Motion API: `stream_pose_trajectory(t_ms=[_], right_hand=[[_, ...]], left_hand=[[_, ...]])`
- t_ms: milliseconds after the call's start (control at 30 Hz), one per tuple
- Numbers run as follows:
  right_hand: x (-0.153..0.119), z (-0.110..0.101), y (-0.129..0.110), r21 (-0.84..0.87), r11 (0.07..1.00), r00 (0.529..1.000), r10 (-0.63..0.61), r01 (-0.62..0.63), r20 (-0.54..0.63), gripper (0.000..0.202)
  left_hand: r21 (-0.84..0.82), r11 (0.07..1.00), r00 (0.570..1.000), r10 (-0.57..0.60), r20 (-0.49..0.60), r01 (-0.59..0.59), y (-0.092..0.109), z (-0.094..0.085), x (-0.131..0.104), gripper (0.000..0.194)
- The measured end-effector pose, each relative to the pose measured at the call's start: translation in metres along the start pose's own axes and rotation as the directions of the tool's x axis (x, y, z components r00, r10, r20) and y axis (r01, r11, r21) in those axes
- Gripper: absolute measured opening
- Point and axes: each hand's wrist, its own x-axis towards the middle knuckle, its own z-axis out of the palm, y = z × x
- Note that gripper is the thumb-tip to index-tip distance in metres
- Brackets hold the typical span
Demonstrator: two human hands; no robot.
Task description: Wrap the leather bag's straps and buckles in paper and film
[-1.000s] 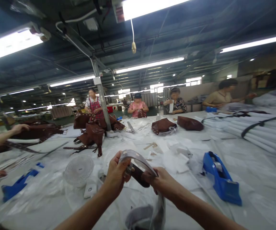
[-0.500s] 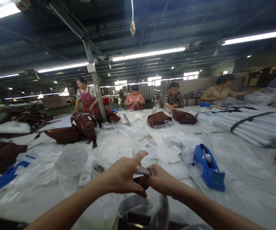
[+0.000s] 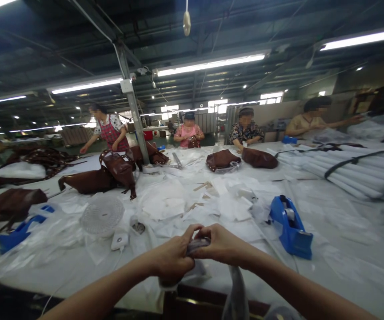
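Just above the table's near edge, my left hand and my right hand meet, fingers closed round a greyish strip wrapped in clear film. It looks like a bag strap, though the fingers cover much of it. Below them lies a dark brown bag with a brass-coloured zip, cut off by the bottom of the view. A film-wrapped band rises from the bag toward my right hand.
A blue tape dispenser stands to the right, another blue dispenser to the left. A round clear fan lies left of centre. Brown bags, white sheets and bundled white rolls cover the table. Several people work beyond it.
My left hand has gone from spread fingers to closing on the wrapped strip beside my right hand. At the far left, a person in a checked apron has stretched an arm outward.
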Motion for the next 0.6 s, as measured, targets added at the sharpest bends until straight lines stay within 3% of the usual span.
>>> stream_pose_trajectory(t_ms=[167, 300, 433, 500, 600], right_hand=[[0.000, -0.006, 0.012, 0.001, 0.999, 0.998, -0.053, 0.053, 0.017, 0.042], [-0.005, -0.003, 0.019, -0.063, 0.996, 0.998, -0.066, 0.065, -0.011, 0.040], [-0.008, 0.009, 0.027, -0.097, 0.989, 0.992, -0.120, 0.116, -0.037, 0.039], [-0.008, 0.019, 0.032, -0.098, 0.985, 0.984, -0.148, 0.139, -0.097, 0.045], [-0.007, 0.040, 0.042, -0.071, 0.985, 0.973, -0.165, 0.155, -0.164, 0.055]], left_hand=[[0.031, 1.000, 0.999, -0.004, -0.047, 0.005, -0.019, 0.003, -0.014, 0.045], [0.004, 0.994, 0.987, -0.109, -0.120, 0.111, -0.041, 0.008, -0.030, 0.029], [-0.308, 0.942, 0.954, -0.205, -0.218, 0.132, -0.054, 0.016, -0.043, 0.022], [-0.526, 0.847, 0.937, -0.244, -0.251, 0.079, -0.054, 0.021, -0.043, 0.021], [-0.765, 0.642, 0.873, -0.346, -0.345, -0.049, -0.052, 0.030, -0.031, 0.048]])
